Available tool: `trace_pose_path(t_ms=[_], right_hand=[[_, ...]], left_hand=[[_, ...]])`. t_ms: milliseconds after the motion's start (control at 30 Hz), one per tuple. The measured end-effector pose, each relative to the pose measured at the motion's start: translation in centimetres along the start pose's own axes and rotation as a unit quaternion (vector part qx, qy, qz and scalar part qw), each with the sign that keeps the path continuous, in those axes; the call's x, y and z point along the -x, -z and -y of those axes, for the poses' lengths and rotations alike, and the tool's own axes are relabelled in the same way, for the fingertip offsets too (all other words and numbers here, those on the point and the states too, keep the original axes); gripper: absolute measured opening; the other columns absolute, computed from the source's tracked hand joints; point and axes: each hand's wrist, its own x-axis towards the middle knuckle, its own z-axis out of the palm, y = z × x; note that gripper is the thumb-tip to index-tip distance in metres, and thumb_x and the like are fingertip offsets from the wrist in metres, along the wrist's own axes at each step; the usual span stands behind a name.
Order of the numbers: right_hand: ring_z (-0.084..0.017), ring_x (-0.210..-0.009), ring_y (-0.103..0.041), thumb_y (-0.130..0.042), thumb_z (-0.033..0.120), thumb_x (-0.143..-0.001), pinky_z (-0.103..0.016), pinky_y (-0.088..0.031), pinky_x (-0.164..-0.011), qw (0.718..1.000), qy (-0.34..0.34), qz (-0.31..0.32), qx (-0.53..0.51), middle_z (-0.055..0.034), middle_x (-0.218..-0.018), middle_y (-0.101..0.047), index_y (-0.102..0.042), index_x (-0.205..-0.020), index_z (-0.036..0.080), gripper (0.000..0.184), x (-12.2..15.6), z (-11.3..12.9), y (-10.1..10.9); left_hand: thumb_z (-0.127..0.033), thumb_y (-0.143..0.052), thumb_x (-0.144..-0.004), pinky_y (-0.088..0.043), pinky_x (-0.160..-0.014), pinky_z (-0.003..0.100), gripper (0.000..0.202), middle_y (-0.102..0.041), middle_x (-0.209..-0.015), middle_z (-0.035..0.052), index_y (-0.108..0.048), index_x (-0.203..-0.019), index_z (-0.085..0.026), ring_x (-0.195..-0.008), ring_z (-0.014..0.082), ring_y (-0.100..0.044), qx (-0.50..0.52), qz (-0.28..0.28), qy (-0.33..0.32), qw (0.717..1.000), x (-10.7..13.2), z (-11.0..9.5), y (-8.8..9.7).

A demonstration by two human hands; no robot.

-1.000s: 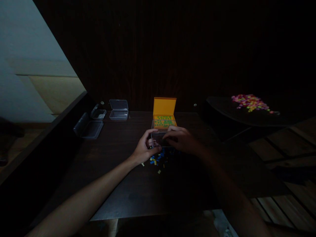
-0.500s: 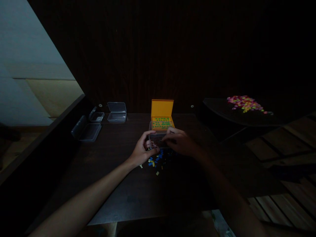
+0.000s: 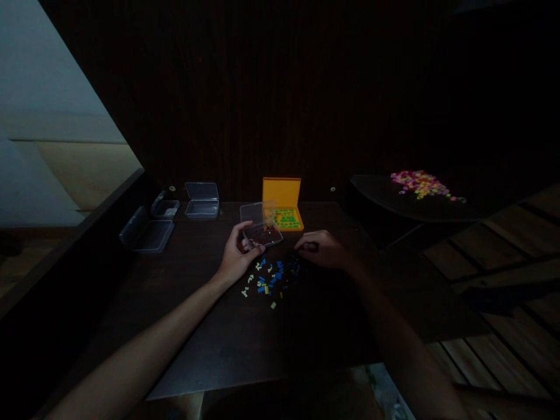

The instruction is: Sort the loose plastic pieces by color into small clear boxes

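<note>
My left hand [image 3: 239, 251] grips the left side of a clear plastic box [image 3: 273, 235] whose lid stands open; a few small pale pieces lie inside. To the right of the box, my right hand [image 3: 321, 249] hovers with fingers curled together at the right edge of a loose pile. Whether a small piece is between those fingers is too dark to see. The pile of small building bricks [image 3: 271, 280], blue, yellow and pale, is spread on the dark table below both hands. Behind the clear box stands an open yellow case [image 3: 282, 192] holding rows of green pieces.
Three clear boxes with open lids stand at the left: one near the side board [image 3: 151, 235], a small one [image 3: 166, 207] and one farther back [image 3: 202, 208]. A heap of pink, red and yellow pieces [image 3: 422, 184] lies on a dark curved surface at the right.
My left hand has carried the clear box left, away from my right hand. My right hand has come out of the box and now sits apart from it. More of the brick pile shows.
</note>
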Motion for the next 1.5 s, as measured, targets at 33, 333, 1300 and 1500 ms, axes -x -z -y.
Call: trace_pose_path(t_ms=[33, 333, 1300, 1500], right_hand=[[-0.009, -0.054, -0.05, -0.062, 0.019, -0.077, -0.02, -0.038, -0.052, 1.0, 0.007, 0.012, 0.005, 0.0003, -0.067, -0.063, -0.072, -0.083, 0.016, 0.012, 0.0, 0.0, -0.3], [-0.011, -0.063, -0.056, -0.061, 0.011, -0.077, -0.022, -0.042, -0.062, 0.997, 0.065, 0.031, 0.035, -0.0014, -0.075, -0.065, -0.072, -0.085, 0.017, 0.014, -0.1, 0.4, -2.3], [-0.009, -0.053, -0.044, -0.066, 0.027, -0.064, -0.022, -0.033, -0.051, 0.945, -0.139, -0.013, -0.297, 0.0019, -0.056, -0.055, -0.071, -0.073, 0.014, 0.017, -0.6, -1.6, -4.0], [-0.008, -0.052, -0.044, -0.066, 0.025, -0.06, -0.021, -0.03, -0.05, 0.939, -0.125, -0.018, -0.321, 0.002, -0.055, -0.056, -0.07, -0.07, 0.013, 0.016, -0.9, -1.6, -4.1]], left_hand=[[-0.022, -0.077, -0.063, -0.054, -0.083, 0.032, 0.061, -0.06, -0.116, 0.0039, -0.048, -0.118, -0.022, -0.086, 0.015, -0.066, -0.004, -0.009, -0.004, 1.0, -0.2, 0.1, 0.2], [-0.02, -0.077, -0.061, -0.056, -0.081, 0.033, 0.061, -0.064, -0.105, 0.0023, -0.05, -0.116, -0.022, -0.082, 0.0154, -0.067, -0.017, -0.042, -0.013, 0.999, -0.8, -0.2, 0.8], [-0.022, -0.074, -0.066, -0.054, -0.073, 0.026, 0.056, -0.065, -0.084, 0.0008, -0.047, -0.115, -0.019, -0.073, 0.0129, -0.066, -0.015, -0.198, -0.02, 0.98, -1.2, 0.6, 0.3], [-0.012, -0.068, -0.07, -0.055, -0.079, 0.028, 0.052, -0.067, -0.089, 0.0027, -0.046, -0.117, -0.018, -0.078, 0.0135, -0.068, -0.046, -0.204, 0.029, 0.977, -1.5, 0.5, 0.4]])
